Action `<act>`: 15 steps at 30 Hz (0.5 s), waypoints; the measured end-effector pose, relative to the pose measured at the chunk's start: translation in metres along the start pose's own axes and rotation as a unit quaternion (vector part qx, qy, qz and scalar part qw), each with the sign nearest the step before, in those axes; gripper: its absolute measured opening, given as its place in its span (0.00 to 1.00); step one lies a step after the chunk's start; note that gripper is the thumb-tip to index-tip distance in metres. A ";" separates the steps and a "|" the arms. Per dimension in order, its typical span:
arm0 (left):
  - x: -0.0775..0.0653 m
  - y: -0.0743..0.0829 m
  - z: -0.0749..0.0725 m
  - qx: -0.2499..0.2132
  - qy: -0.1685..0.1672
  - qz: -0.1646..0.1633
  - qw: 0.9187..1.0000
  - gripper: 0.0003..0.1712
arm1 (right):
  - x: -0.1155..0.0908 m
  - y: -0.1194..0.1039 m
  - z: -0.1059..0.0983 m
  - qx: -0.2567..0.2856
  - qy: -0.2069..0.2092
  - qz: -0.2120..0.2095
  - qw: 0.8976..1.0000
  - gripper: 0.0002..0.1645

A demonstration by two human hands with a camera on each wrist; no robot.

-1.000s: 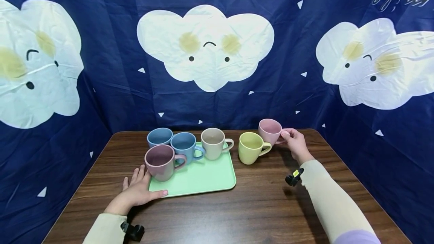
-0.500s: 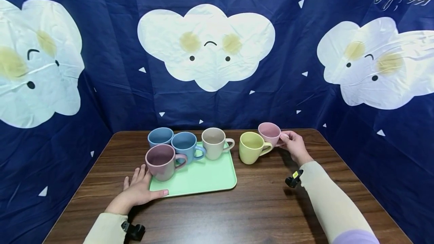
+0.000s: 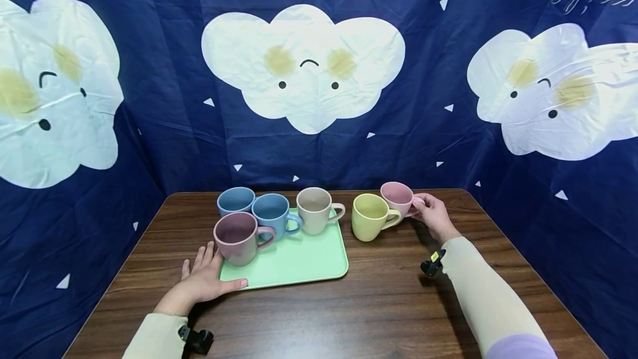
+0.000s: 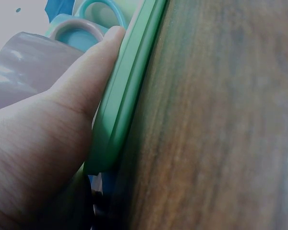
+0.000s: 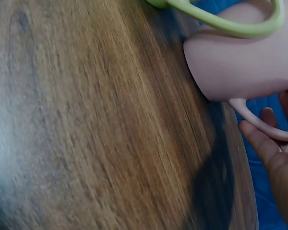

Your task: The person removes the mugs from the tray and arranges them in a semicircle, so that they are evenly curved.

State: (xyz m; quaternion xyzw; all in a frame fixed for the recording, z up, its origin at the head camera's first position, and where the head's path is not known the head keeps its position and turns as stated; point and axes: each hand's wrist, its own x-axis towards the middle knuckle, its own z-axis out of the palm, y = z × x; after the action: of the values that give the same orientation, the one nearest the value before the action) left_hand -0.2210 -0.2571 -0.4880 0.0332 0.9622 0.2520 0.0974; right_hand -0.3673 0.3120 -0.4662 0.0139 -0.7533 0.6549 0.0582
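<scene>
My right hand (image 3: 432, 216) pinches the handle of a pink mug (image 3: 397, 195) at the back right of the table; in the right wrist view thumb and fingers lie on both sides of that handle (image 5: 264, 125). Just left of it stands a yellow mug (image 3: 368, 218), overlapping it in the head view. My left hand (image 3: 199, 278) rests at the left front corner of a green tray (image 3: 309, 262), fingers spread, thumb along the rim (image 4: 120, 96). Close beside those fingers a mauve mug (image 3: 238, 242) stands upright on the tray, its handle pointing right.
Behind the mauve mug are two blue mugs, one nearer (image 3: 271, 216) and one farther back (image 3: 235, 200). A beige mug (image 3: 313, 212) stands at the tray's back right. The wooden table (image 3: 349, 320) ends at a dark blue cloud-print curtain (image 3: 428, 143).
The pink mug has come down slightly with my right hand onto the table behind the yellow mug. My left hand, the tray and the other mugs stay where they were.
</scene>
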 end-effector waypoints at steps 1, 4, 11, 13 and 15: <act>0.000 0.000 0.000 0.000 0.001 0.000 1.000 0.76 | 0.000 0.000 -0.001 0.002 -0.001 0.001 1.000 0.20; 0.001 -0.001 0.001 0.001 0.006 0.002 1.000 0.77 | 0.001 0.000 -0.002 -0.002 -0.005 0.005 1.000 0.20; 0.002 -0.004 0.003 -0.009 0.012 0.007 1.000 0.78 | -0.003 -0.005 -0.002 0.008 -0.006 0.032 0.999 0.20; 0.001 -0.003 0.003 -0.013 0.011 0.004 1.000 0.77 | -0.003 -0.007 -0.003 0.019 -0.010 0.045 0.999 0.17; 0.002 -0.004 0.003 -0.013 0.009 0.002 1.000 0.77 | -0.003 -0.008 -0.003 0.027 -0.011 0.058 0.998 0.14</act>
State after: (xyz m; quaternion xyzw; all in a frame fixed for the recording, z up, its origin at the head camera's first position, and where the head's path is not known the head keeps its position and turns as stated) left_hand -0.2221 -0.2587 -0.4925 0.0320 0.9596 0.2649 0.0887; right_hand -0.3634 0.3140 -0.4581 -0.0210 -0.7352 0.6774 0.0118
